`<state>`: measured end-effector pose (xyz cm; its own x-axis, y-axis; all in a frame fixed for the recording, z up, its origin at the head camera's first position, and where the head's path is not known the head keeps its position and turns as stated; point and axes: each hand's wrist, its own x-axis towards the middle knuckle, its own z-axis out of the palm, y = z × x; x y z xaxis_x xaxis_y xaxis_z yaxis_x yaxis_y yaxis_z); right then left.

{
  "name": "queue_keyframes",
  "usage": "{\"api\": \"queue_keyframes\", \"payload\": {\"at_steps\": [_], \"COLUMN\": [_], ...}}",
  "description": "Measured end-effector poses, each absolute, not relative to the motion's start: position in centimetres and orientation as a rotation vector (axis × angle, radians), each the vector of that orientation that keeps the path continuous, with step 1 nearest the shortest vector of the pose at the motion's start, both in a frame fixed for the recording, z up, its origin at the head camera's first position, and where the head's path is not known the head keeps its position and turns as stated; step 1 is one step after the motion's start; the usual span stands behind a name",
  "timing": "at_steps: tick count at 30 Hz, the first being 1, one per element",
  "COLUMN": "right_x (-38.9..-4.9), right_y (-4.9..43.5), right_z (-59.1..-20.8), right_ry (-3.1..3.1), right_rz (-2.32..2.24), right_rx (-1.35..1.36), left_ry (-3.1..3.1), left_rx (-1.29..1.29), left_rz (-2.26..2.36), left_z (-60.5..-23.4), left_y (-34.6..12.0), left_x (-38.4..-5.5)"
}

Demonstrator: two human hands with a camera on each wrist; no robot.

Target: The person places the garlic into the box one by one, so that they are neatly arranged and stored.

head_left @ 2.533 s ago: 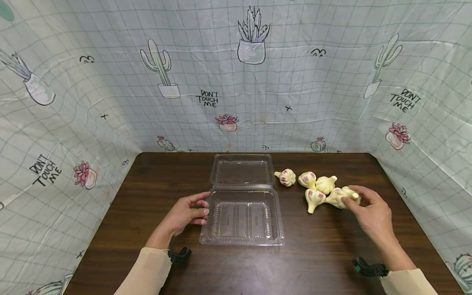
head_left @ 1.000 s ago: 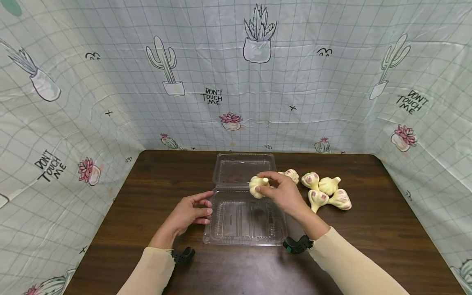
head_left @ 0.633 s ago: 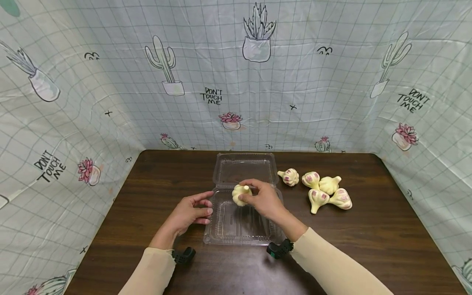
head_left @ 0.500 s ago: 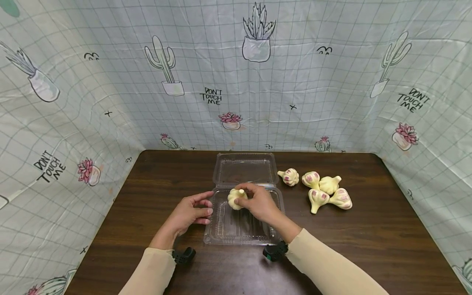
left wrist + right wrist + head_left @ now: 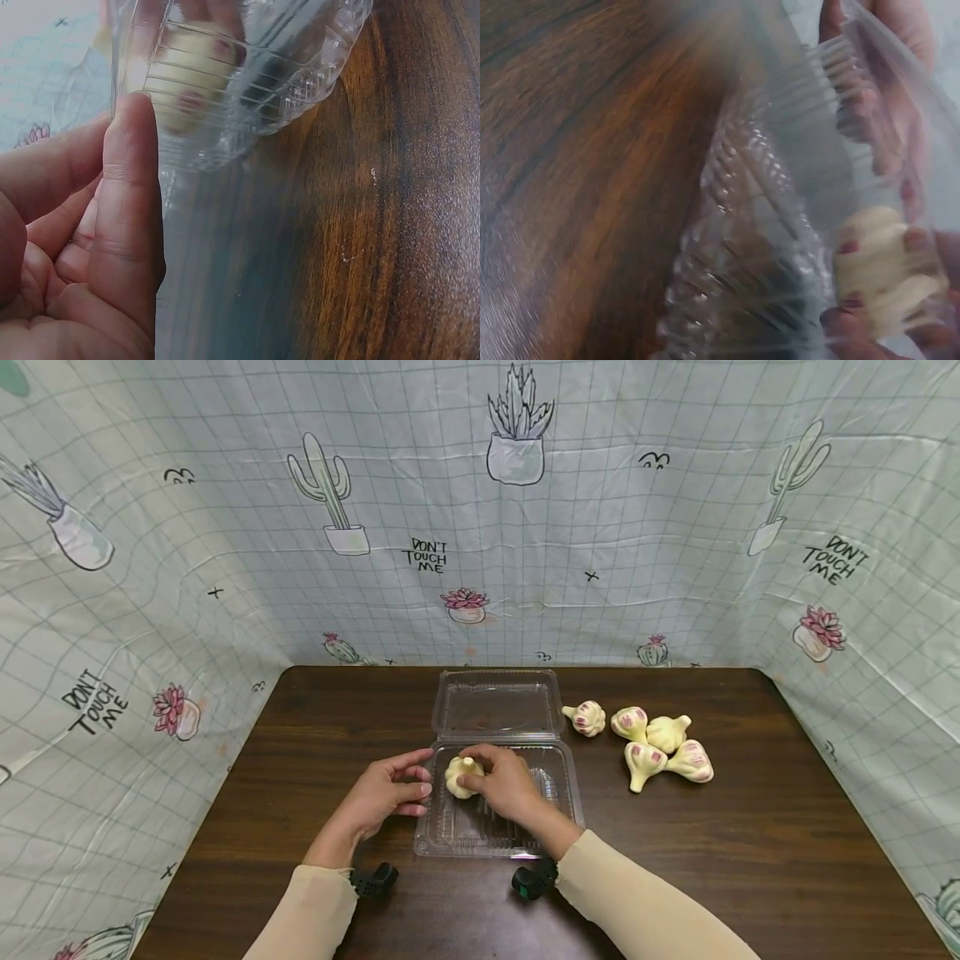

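A clear plastic clamshell container (image 5: 558, 852) lies unfolded on the table, its lid half (image 5: 498, 702) tipped back behind the base. My left hand (image 5: 375, 802) is at the base's left side; in the left wrist view the rim shows edge-on between the thumb and a finger (image 5: 127, 172). Inside the base, near its back left corner, my right hand (image 5: 506, 781) holds a garlic bulb (image 5: 459, 779) between thumb and fingers, stem up. Seen through the clear wall in the right wrist view, the pale bulb (image 5: 885, 274) has reddish patches.
To the right of the container several more garlic bulbs (image 5: 666, 735) lie in a loose cluster. One bulb (image 5: 587, 718) sits apart, close to the lid's right edge. A patterned cloth (image 5: 525, 560) hangs around the back and sides of the dark wooden table (image 5: 337, 718).
My right hand picked one bulb off the right end of the cluster, carried it left over the container and lowered it into the base. My left hand stayed at the left rim.
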<state>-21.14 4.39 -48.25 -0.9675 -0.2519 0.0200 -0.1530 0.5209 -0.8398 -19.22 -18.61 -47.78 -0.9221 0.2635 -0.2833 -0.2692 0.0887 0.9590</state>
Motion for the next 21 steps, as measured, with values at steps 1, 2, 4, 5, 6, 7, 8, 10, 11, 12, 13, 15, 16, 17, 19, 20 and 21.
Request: {"api": "queue_keyframes", "payload": {"at_steps": [1, 2, 4, 5, 6, 7, 8, 10, 11, 12, 13, 15, 16, 17, 19, 20, 21], "right_x": [-21.1, -21.1, -21.1, -21.2, -21.2, -21.2, -21.2, -21.2, -21.1, -21.1, -21.1, -21.0, -20.9, -20.9, -20.7, -20.7, -20.6], "right_y": [4.3, 4.2, 4.1, 4.1, 4.0, 4.0, 4.0, 4.0, 3.9, 3.9, 3.9, 3.9, 3.9, 3.9, 3.9, 3.9, 3.9], "right_z": [-48.3, -48.4, -48.6, -48.7, -48.7, -48.8, -48.9, -49.0, -49.1, -49.1, -49.1, -49.3, -49.3, -49.3, -49.4, -49.4, -49.4], "right_ry": [2.652, 2.653, 2.655, 2.658, 2.655, 2.653, 2.653, 2.67, 2.683, 2.689, 2.704, 2.736, 2.745, 2.755, 2.778, 2.789, 2.796], "right_rz": [-1.433, -1.424, -1.418, -1.414, -1.417, -1.421, -1.421, -1.409, -1.398, -1.393, -1.379, -1.348, -1.34, -1.331, -1.319, -1.317, -1.317], "right_rx": [-0.357, -0.354, -0.346, -0.351, -0.347, -0.347, -0.344, -0.364, -0.374, -0.377, -0.387, -0.404, -0.404, -0.409, -0.416, -0.423, -0.423], "left_ry": [1.991, 1.991, 1.992, 1.992, 1.992, 1.991, 1.991, 1.994, 1.993, 1.992, 1.991, 1.99, 1.989, 1.988, 1.987, 1.987, 1.987], "left_rx": [-0.009, -0.012, -0.011, -0.015, -0.018, -0.019, -0.017, -0.011, -0.012, -0.01, -0.006, -0.004, -0.003, -0.004, -0.005, -0.004, -0.001], "left_rz": [1.888, 1.887, 1.884, 1.884, 1.884, 1.885, 1.886, 1.888, 1.89, 1.892, 1.892, 1.893, 1.894, 1.894, 1.893, 1.893, 1.892], "left_z": [-47.8, -47.8, -47.8, -47.8, -47.8, -47.8, -47.7, -47.7, -47.7, -47.8, -47.7, -47.8, -47.8, -47.8, -47.8, -47.9, -47.9], "left_y": [-18.6, -18.7, -18.7, -18.7, -18.7, -18.7, -18.7, -18.7, -18.7, -18.7, -18.7, -18.7, -18.7, -18.7, -18.7, -18.7, -18.7], "left_x": [-19.2, -19.2, -19.2, -19.2, -19.2, -19.2, -19.2, -19.2, -19.2, -19.2, -19.2, -19.2, -19.2, -19.2, -19.2, -19.2, -19.2]}}
